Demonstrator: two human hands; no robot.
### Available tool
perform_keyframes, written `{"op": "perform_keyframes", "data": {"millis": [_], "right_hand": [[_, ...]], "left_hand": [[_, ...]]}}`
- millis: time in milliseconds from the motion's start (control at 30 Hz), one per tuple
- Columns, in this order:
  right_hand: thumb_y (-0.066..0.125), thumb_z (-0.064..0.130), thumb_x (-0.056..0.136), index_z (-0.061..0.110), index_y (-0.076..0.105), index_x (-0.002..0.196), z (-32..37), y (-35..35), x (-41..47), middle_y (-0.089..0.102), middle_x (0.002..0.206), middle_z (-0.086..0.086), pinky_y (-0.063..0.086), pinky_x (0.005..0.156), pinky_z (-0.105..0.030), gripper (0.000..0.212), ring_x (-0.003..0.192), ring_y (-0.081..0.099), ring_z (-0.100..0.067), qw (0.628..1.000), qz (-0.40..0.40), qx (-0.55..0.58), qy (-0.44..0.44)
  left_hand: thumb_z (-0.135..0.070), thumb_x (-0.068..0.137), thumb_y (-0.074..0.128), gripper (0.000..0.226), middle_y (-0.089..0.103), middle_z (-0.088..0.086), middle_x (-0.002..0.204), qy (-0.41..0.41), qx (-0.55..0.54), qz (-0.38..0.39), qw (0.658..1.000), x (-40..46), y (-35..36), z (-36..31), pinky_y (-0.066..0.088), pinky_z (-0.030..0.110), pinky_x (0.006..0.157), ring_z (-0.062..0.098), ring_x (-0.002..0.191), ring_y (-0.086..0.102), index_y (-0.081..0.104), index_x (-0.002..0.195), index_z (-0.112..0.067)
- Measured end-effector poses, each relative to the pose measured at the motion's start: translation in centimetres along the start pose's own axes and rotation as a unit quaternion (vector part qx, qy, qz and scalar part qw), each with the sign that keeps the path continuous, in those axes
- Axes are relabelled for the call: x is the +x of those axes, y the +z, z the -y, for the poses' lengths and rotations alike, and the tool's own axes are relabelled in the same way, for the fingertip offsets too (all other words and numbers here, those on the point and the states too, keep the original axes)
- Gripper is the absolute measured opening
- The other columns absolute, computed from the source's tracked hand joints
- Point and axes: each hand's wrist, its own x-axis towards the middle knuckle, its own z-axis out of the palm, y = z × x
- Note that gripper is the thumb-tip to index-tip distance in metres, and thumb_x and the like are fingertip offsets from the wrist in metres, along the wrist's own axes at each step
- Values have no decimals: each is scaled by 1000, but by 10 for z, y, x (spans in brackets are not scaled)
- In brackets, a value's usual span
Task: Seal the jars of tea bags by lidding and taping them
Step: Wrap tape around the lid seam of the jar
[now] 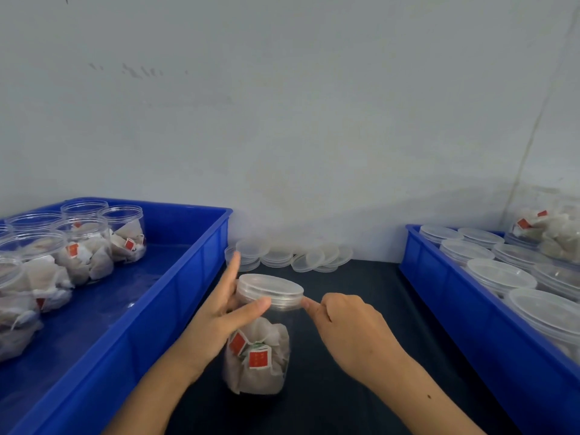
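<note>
A clear plastic jar of white tea bags with red tags stands on the dark table, with a clear lid on top. My left hand holds the jar just under the lid, thumb across the front and fingers behind. My right hand is at the lid's right edge, its fingers curled and a fingertip touching the rim. No tape shows in view.
A blue tray at the left holds several open jars of tea bags. A blue tray at the right holds several lidded jars. Loose clear lids lie by the wall behind the jar.
</note>
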Motion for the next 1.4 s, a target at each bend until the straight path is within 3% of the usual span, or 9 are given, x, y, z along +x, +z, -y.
{"op": "perform_keyframes", "data": {"millis": [67,167,333,467,633,833,1033,1133,1400], "right_hand": [[27,56,99,21,36,67,2,2,0,44,63,6,31,49,-23,48,53,38,-10,1000,0,5,-4],[28,55,100,21,43,74,3,5,1,53,71,4,40,53,-26,45,60,49,-12,1000,8,28,2],[30,36,103,19,50,89,-1,8,3,68,83,-4,50,67,-35,30,70,60,-17,993,50,103,15],[37,39,102,19,47,84,-2,13,4,61,81,0,37,57,-24,29,63,48,-8,977,57,197,50],[32,41,103,23,42,82,5,16,2,48,76,8,31,55,-21,30,63,42,-5,975,25,212,56],[30,43,103,25,38,78,10,20,-1,48,73,9,29,51,-22,31,61,43,-6,989,-12,137,48],[34,38,98,22,38,72,7,25,2,47,72,8,32,56,-28,30,64,41,-12,993,-1,96,75],[35,38,97,22,38,72,7,28,4,48,72,7,34,57,-30,29,66,43,-15,992,-6,95,80],[31,33,99,18,43,87,7,35,8,52,82,3,38,64,-34,22,76,50,-20,996,-24,49,65]], "left_hand": [[-56,54,84,113,51,-26,124,18,54,-10,998,0,4,-2,46,5,79,-9,110,56,19,146,-46],[-67,31,85,99,57,-19,112,48,115,-98,987,2,20,4,48,17,83,-1,105,57,41,117,-46],[-84,38,72,84,60,-23,98,92,163,-201,961,3,34,13,48,17,72,-5,91,59,43,108,-48],[-93,32,63,90,60,-24,96,85,189,-209,956,2,35,11,47,20,69,-6,88,58,40,108,-52],[-80,39,67,80,58,-20,100,72,178,-232,954,3,34,12,46,24,70,2,92,58,43,106,-44],[-72,43,72,75,58,-18,98,78,230,-250,937,2,33,9,46,24,67,4,90,57,42,105,-43],[-83,44,62,78,56,-20,94,135,342,-242,898,-5,37,4,33,13,60,2,80,53,39,107,-43],[-78,46,68,77,58,-18,96,143,354,-239,893,-5,35,4,37,20,62,4,81,54,40,107,-42],[-81,46,66,80,56,-15,91,159,381,-231,881,-5,34,2,30,9,58,3,74,52,43,106,-33]]}}
